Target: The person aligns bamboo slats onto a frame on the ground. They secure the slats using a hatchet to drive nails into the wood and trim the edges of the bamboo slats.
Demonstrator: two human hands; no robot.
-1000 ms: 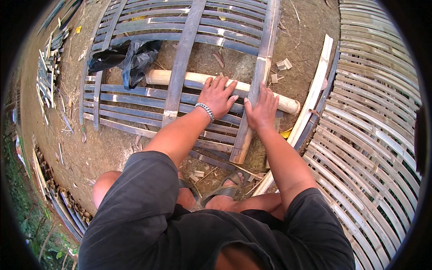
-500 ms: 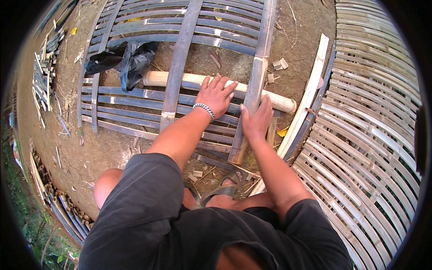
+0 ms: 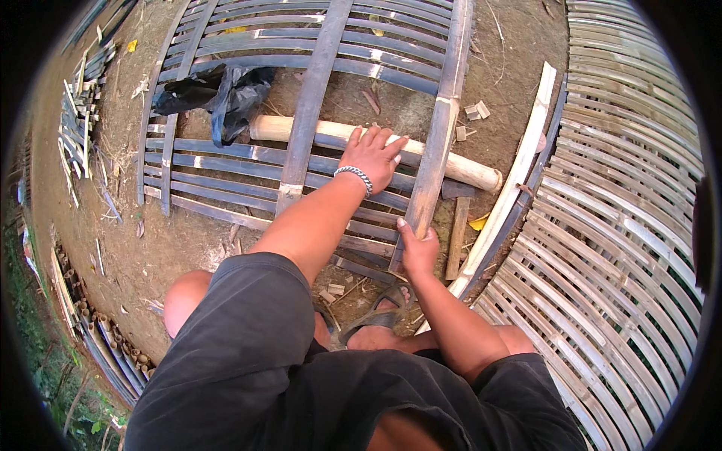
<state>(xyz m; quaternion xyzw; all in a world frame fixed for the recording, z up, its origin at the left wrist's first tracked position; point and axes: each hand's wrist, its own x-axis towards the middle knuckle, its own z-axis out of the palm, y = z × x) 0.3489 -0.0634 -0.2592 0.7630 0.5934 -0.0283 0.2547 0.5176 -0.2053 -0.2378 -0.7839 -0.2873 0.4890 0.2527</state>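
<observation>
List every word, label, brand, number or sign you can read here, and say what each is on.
None: no readable text shows on the bamboo pole, bamboo frame, black plastic bag or dark shirt.
The small pale items at the far left edge are too small to tell.

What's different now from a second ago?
The right hand has moved back from beside the bamboo pole toward the near end of the long rail. Its thumb is at the rail's edge; the other fingers are mostly hidden, so its grip is unclear. The left hand stays spread over the pole, and the black bag stays put.
</observation>
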